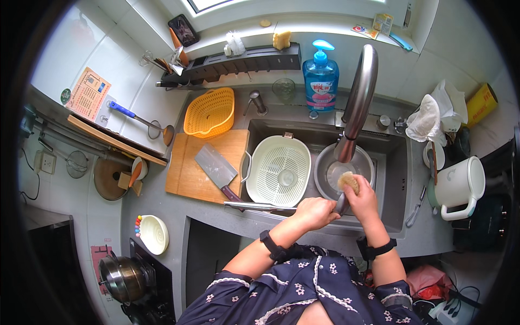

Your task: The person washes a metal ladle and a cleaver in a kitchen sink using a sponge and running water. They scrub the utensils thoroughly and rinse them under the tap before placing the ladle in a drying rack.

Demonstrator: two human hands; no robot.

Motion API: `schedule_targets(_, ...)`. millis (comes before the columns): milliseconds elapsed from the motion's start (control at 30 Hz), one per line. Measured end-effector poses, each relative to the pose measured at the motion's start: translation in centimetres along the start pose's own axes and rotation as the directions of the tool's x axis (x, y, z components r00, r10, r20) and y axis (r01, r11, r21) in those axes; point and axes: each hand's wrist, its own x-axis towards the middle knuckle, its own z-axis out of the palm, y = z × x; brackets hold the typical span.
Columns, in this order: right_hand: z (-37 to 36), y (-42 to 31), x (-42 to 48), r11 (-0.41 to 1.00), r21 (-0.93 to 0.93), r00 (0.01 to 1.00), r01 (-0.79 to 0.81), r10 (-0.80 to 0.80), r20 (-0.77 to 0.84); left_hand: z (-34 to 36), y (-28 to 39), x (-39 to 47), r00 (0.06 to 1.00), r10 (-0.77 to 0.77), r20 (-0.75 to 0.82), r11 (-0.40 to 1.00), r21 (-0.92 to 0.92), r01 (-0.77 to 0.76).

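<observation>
My left hand (315, 213) is closed around a long metal utensil (260, 206) whose shiny length reaches left over the sink's front edge. A dark grey part (342, 204) shows between my two hands and seems to belong to that utensil; its exact kind cannot be told. In my right hand (362, 200) is a tan scrubber (349, 183), held by the fingers close to the dark part. Below the tap (357, 93), a round metal basin (325, 183) stands in the sink (396, 195). Left of it sits a white draining basket (260, 170) with a small clear round item inside.
A cleaver (215, 162) lies on a wooden cutting board (183, 174), its handle towards the sink. Behind the board is a yellow plastic basket (211, 113). A blue dish-soap bottle (321, 81) stands behind the sink, and a white jug (459, 187) stands at right.
</observation>
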Motion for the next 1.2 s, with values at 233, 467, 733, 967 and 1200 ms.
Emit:
schedule_targets(233, -0.1, -0.8, -0.4, 0.993, -0.011, 0.993, 0.115, -0.115, 0.012, 0.1, -0.1, 0.5, 0.999, -0.036, 0.025, 0.999, -0.006, 0.036)
schedule_targets(467, -0.1, -0.5, -0.4, 0.972, -0.096, 0.974, 0.214, -0.22, -0.056, 0.0, 0.1, 0.7, 1.0, -0.024, 0.02, 0.998, -0.06, 0.025)
schedule_targets(733, 0.3, 3.2, 2.0, 0.989, 0.148, 1.0, -0.025, 0.024, 0.006, -0.7, 0.3, 0.6, 0.999, -0.038, -0.021, 0.997, -0.071, 0.036)
schedule_targets(967, 0.0, 3.7, 2.3, 0.934, 0.35, 0.997, -0.075, 0.078, 0.006, -0.6, 0.4, 0.5, 0.997, -0.034, -0.07, 0.991, -0.132, 0.025)
schedule_targets(1200, -1.7, 3.4, 1.4, 0.424, 0.848, 0.94, -0.318, 0.255, 0.225, -1.4, 0.4, 0.7, 0.997, -0.001, -0.08, 0.839, -0.543, -0.042)
